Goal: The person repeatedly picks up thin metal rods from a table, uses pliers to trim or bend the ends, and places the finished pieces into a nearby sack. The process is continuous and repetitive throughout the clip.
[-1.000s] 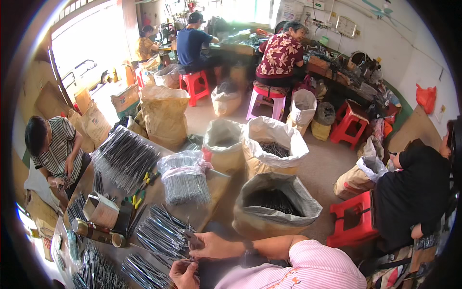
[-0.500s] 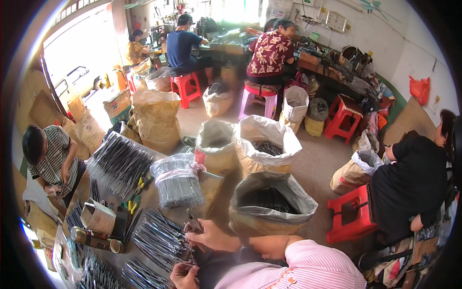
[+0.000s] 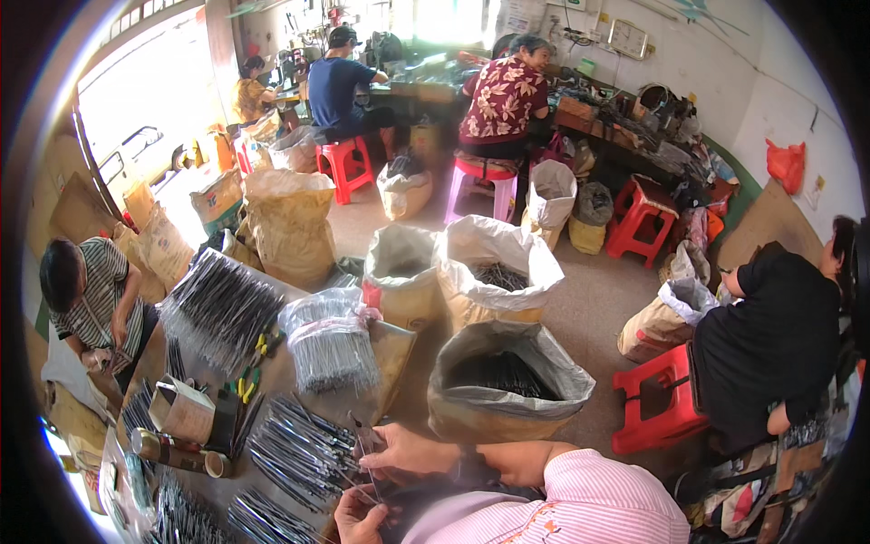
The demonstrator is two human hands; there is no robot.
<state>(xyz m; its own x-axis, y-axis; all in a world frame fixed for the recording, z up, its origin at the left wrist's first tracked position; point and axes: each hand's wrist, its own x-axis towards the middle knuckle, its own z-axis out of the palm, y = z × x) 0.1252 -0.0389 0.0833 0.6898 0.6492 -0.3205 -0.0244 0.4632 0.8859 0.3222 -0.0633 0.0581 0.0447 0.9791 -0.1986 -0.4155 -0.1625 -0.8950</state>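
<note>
A thin dark metal rod piece (image 3: 370, 453) is pinched between the fingers of the right hand (image 3: 412, 451), which comes in from a pink-and-white striped sleeve (image 3: 580, 499) and holds the piece upright just over the near edge of the brown worktable (image 3: 399, 340). The left hand (image 3: 361, 519), low at the bottom of the frame, is curled closed beneath it, apparently gripping the lower ends of the same few rods, though the view there is too small and dark to be sure. The two hands sit close together, a grip that keeps the slender pieces steady and lined up near the body.

Just beside the hands lie loose heaps of the same dark metal rods (image 3: 299, 449), fanned out within easy reach. Farther up the table are a clear plastic-wrapped bundle of rods (image 3: 328, 340) and a larger spread bundle (image 3: 217, 308), with yellow- and green-handled pliers (image 3: 258, 358) between them and a small open cardboard box (image 3: 186, 410) near the left edge.

To the right of the table stands an open grey sack (image 3: 507, 385) holding dark parts, mouth rolled wide for dropping things in. A person in a striped shirt (image 3: 91, 304) works at the far left, and others sit on red plastic stools (image 3: 657, 403) around the room.
</note>
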